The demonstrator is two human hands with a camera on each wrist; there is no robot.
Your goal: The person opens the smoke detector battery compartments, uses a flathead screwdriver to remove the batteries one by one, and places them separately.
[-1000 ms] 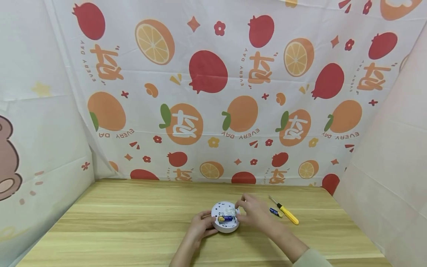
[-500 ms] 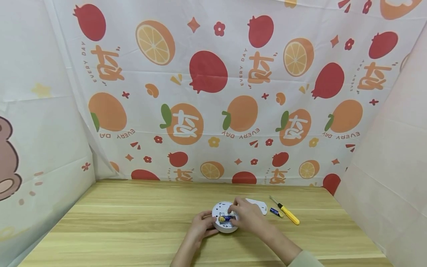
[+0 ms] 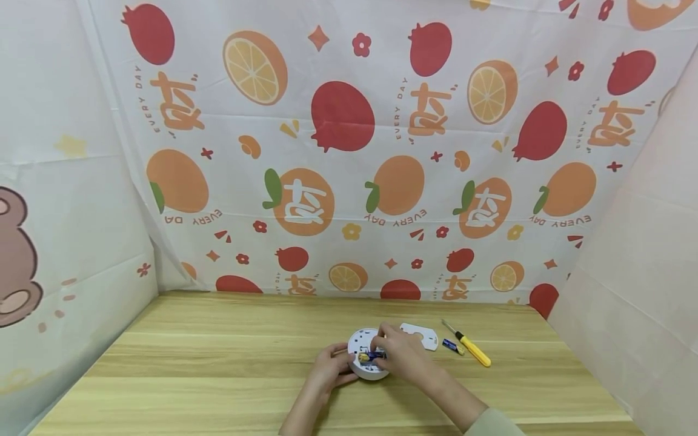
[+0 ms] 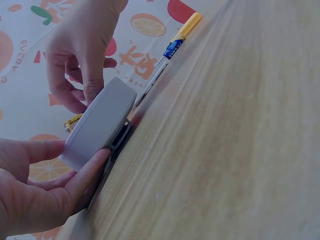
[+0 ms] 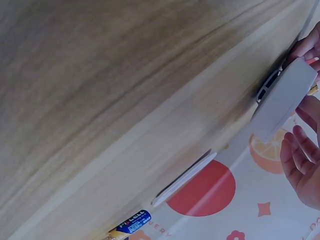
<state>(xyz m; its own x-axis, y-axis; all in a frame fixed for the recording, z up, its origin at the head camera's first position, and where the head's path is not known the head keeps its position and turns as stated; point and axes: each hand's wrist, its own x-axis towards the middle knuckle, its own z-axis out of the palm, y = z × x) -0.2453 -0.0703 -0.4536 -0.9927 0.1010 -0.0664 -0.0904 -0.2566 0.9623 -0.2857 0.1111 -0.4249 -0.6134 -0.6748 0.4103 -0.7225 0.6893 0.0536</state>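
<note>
A round white device (image 3: 358, 344) with its slotted back facing up is held at its left side by my left hand (image 3: 329, 368). In the left wrist view, the thumb is on the rim of the device (image 4: 102, 127) and the fingers reach beneath it. My right hand (image 3: 406, 358) pinches a blue-and-yellow battery (image 3: 363, 358) at the device's back, and hides the battery's right part. The yellow battery end (image 4: 71, 123) stands proud of the device's face in the left wrist view. How deep the rest sits is hidden.
A white plate (image 3: 431, 339) with a central hole lies behind my right hand. To its right are a loose blue-and-yellow battery (image 3: 452, 346) and a yellow-handled screwdriver (image 3: 475, 352). A printed fabric backdrop (image 3: 349, 181) rises at the wood table's (image 3: 218, 351) far edge.
My right hand has moved left, from the device's right edge and the white plate onto the battery. The plate is now uncovered on the table. My left hand keeps its hold.
</note>
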